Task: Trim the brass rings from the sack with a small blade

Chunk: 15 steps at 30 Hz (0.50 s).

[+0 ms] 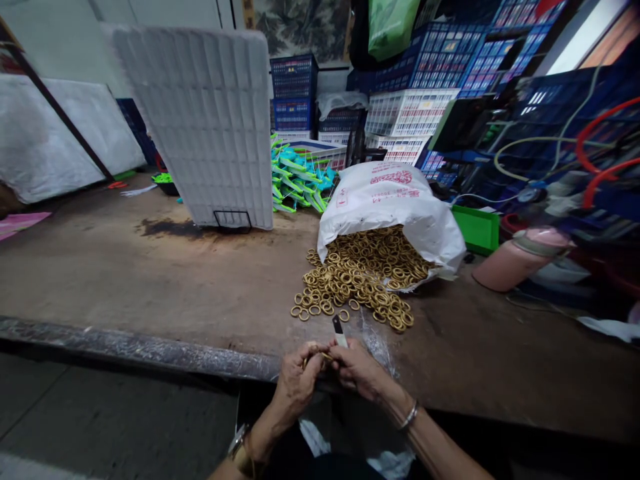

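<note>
My left hand [296, 377] is closed at the table's front edge, its fingers pinching a brass-coloured ring [326, 357]. Beside it, almost touching, my right hand [361, 368] is wrapped round a small knife [340, 332]. A pale flat part of the knife with a dark end sticks up past the fingers; the rest is hidden in the hand. Just beyond both hands, many loose rings [345, 283] spill from the mouth of a white woven sack [385, 193] lying on its side.
The brown wooden table [200, 287] has a worn front edge. A white ribbed panel [210, 127] stands upright on it at left. Green and turquoise plastic pieces [300, 177] lie behind. At right are a pink bottle [523, 257], a green tray [475, 229] and hoses; stacked crates [415, 110] stand behind.
</note>
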Available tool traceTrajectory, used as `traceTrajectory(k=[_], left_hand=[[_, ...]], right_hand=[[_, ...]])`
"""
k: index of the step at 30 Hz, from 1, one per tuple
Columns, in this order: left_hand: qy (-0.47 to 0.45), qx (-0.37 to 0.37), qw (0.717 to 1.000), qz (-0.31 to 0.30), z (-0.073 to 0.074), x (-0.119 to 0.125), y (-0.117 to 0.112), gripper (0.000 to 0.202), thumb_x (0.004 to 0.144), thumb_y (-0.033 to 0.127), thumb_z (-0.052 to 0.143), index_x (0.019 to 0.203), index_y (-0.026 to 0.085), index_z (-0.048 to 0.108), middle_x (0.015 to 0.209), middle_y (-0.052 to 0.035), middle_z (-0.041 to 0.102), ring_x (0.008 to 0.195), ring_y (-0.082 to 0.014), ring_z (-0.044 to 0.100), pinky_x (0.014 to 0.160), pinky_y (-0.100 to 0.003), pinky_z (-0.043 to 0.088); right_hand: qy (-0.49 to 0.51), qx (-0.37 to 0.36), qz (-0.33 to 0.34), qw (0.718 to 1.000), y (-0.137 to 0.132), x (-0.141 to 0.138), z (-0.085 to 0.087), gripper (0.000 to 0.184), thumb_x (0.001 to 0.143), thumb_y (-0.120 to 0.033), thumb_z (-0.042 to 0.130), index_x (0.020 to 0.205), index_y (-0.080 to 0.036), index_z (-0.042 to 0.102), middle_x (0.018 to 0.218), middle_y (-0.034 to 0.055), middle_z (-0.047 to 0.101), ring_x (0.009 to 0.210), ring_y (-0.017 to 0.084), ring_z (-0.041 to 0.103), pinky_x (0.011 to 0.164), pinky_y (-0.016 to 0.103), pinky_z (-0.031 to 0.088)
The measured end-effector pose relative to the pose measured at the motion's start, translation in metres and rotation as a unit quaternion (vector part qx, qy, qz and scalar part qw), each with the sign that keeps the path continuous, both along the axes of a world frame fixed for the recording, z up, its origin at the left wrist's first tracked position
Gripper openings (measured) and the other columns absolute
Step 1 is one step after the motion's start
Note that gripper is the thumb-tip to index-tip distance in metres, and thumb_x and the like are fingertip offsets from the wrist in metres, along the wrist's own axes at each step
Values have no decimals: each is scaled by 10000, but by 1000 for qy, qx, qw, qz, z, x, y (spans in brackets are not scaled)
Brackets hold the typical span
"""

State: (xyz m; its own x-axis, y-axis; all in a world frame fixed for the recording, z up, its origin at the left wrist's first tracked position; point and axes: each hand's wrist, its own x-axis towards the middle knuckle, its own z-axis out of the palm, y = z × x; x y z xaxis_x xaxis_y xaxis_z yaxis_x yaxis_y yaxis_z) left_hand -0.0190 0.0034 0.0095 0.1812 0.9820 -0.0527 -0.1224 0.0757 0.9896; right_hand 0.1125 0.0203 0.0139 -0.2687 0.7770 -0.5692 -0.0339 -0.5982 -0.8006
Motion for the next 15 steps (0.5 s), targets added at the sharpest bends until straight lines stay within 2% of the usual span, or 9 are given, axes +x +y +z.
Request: traceTrajectory(k=[2, 5, 9, 12, 15], left_hand=[[-4, -12, 1000, -8, -2, 1, 1, 172, 730, 300, 552, 728, 152, 640, 608, -2, 581, 559, -106, 483, 551, -204, 368], [-27, -71, 997, 2, -3, 3, 3, 191, 716, 319, 565, 639, 144, 562, 532, 31, 500, 460, -65, 376, 456, -182, 292], [-32, -121, 992, 8, 0, 4, 5, 260, 684, 374, 590, 594, 157, 479, 474, 68, 404, 397, -40, 281, 396, -174, 215], [-50, -139, 989, -30, 0, 4, 5, 299, 689, 425, 575, 611, 163, 453, 471, 78, 375, 373, -30, 252, 376, -173, 180], [-80, -161, 983, -46, -3, 3, 4, 321, 674, 454, 588, 652, 170, 440, 505, 78, 400, 363, -18, 245, 371, -169, 172]], right_hand=[[-10, 24, -8, 1000, -1, -1, -1, 154, 655, -335, 482, 705, -210, 406, 457, -113, 389, 292, 18, 168, 305, 165, 114], [-86, 102, -16, 991, -1, -3, -2, 248, 728, -423, 414, 618, -202, 419, 411, -101, 326, 315, 38, 212, 327, 180, 163], [-211, 228, -9, 950, 1, -4, -1, 240, 716, -381, 455, 590, -178, 480, 511, -46, 453, 482, 72, 390, 460, 184, 308], [-236, 248, 15, 940, 2, -4, 0, 225, 725, -357, 437, 614, -171, 497, 572, -24, 499, 544, 94, 429, 495, 192, 332], [-208, 232, 12, 950, 3, -3, -4, 234, 741, -362, 420, 617, -176, 488, 567, -27, 494, 536, 95, 431, 488, 189, 335]])
